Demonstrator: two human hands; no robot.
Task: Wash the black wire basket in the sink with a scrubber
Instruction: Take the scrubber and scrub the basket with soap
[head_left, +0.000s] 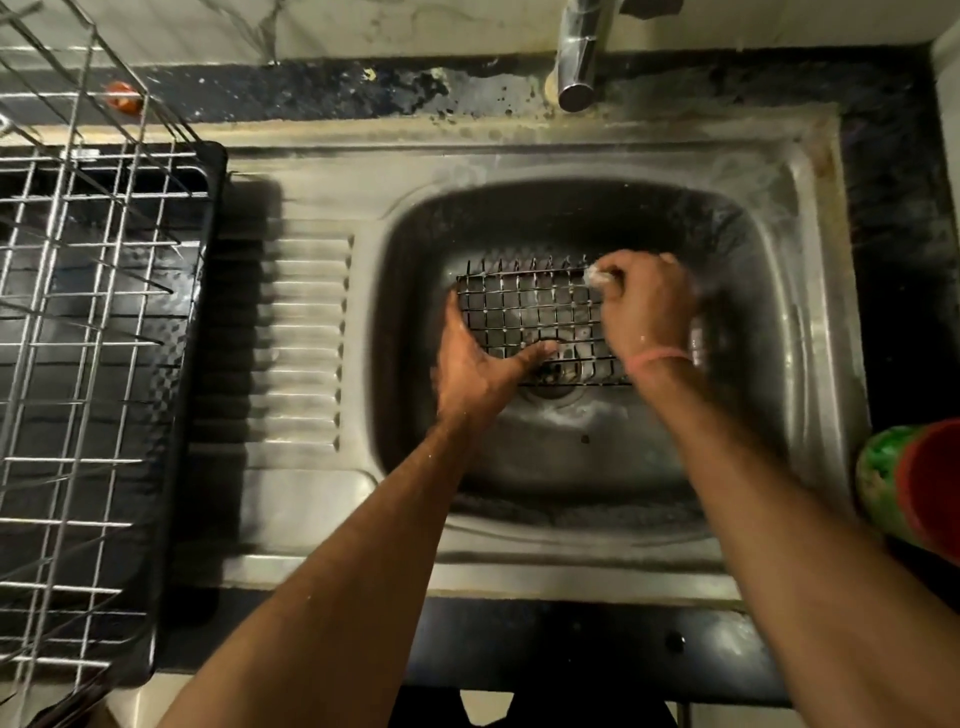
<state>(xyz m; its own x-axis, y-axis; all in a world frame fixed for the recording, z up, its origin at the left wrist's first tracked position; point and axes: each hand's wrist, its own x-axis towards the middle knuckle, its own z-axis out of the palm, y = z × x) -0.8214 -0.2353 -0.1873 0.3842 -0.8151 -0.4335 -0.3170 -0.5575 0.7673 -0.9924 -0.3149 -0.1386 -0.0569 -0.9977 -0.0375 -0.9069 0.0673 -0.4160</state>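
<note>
The black wire basket (524, 312) lies in the steel sink (779, 322), over the drain. My left hand (478, 364) holds its left edge, thumb stretched along the near side and fingers behind the wire. My right hand (647, 306) is curled round a pale, foamy scrubber (597, 274) and presses it on the basket's far right corner. The basket's right part is hidden under that hand.
The tap spout (576, 62) hangs over the sink's back rim. A chrome dish rack (78, 338) on a black tray (208, 364) fills the left side, beside the ribbed drainboard (306, 338). A green and red container (914, 483) stands at the right edge.
</note>
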